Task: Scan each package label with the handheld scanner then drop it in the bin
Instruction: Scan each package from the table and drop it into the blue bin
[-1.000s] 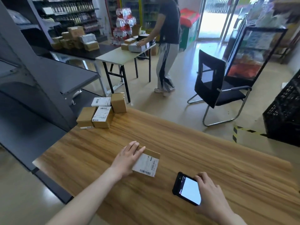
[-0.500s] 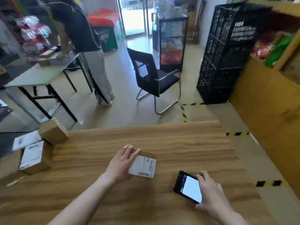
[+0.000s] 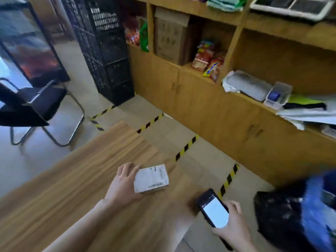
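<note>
package (image 3: 151, 179) now lifted off table (image 3: 69, 188); left hand (image 3: 123, 186) grips it, right hand (image 3: 234, 228) grips scanner (image 3: 212, 210).

A small shop, by its stock; the wooden shelf unit (image 3: 236, 110) holds snack packs (image 3: 207, 60) and a carton (image 3: 169, 37) in its open bays; a small printer (image 3: 276, 95) sits on its ledge; black crates (image 3: 105, 51) stand stacked at its left end; striped tape (image 3: 185, 148) marks the floor before it.
</note>
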